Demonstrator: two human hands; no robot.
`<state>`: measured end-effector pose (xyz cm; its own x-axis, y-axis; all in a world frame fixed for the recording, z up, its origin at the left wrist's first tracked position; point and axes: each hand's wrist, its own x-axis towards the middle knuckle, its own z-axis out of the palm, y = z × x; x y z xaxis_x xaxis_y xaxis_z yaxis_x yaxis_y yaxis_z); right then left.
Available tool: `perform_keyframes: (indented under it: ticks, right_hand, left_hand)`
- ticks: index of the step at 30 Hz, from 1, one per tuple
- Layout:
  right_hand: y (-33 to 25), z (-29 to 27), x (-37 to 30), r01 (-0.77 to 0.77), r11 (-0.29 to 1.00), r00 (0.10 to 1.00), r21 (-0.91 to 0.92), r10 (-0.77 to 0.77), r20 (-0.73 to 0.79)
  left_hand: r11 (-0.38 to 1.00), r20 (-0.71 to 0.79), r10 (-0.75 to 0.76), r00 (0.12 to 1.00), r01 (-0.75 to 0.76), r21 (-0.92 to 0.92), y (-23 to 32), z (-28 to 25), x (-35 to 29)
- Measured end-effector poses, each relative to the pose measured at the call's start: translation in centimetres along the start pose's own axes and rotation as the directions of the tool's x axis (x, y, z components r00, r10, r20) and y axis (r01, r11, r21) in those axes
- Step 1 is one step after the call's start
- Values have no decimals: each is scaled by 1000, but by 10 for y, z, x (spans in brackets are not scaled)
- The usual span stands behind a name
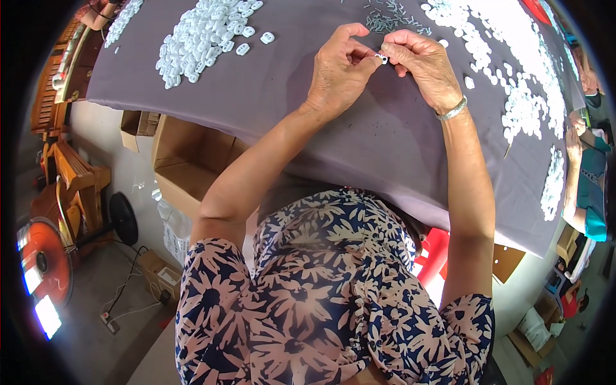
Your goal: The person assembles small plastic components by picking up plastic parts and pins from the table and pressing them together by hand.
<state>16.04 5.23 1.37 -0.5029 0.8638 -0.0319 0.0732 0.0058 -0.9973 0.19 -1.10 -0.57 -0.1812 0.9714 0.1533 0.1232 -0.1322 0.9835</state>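
Over the grey tablecloth, my two hands meet fingertip to fingertip. My left hand (343,72) pinches a small white plastic piece (384,59) with dark holes between thumb and fingers. Against the same piece, the thumb and forefinger of my right hand (423,66) are pressed together; whatever is between them is too small to make out. Just beyond my hands lies a scatter of small grey metal pins or screws (393,16). A large heap of similar white plastic pieces (204,42) is at the left, and another spread of white pieces (526,106) is at the right.
The grey-covered table (269,109) ends close to my body. Below its left edge stands an open cardboard box (189,154). A red fan (43,260) and trailing cords are on the left floor. Another person's arm (573,167) reaches the table at far right.
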Motion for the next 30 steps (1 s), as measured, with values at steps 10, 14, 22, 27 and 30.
perform_keyframes:
  ticks: [10, 14, 22, 27, 30]
  right_hand:
    - [0, 1, -1, 9, 996, 1000, -88, -9, 6]
    - [2, 0, 0, 30, 989, 999, -146, -27, 20]
    - [2, 6, -1, 86, 966, 996, -246, -83, 21]
    - [6, 9, 0, 116, 937, 992, -330, -126, -10]
    - [8, 8, 1, 155, 904, 986, -399, -170, -1]
  left_hand:
    - [998, 1, 32, 999, -32, 48, 0, 0, 0]
    - [999, -1, 37, 999, -37, 39, -4, 1, 0]
    - [998, -26, 66, 998, -65, 21, -5, 3, -1]
    - [999, -42, 39, 998, -39, 5, -3, 3, -1]
    - [998, -39, 49, 998, -48, 33, -3, 3, -2]
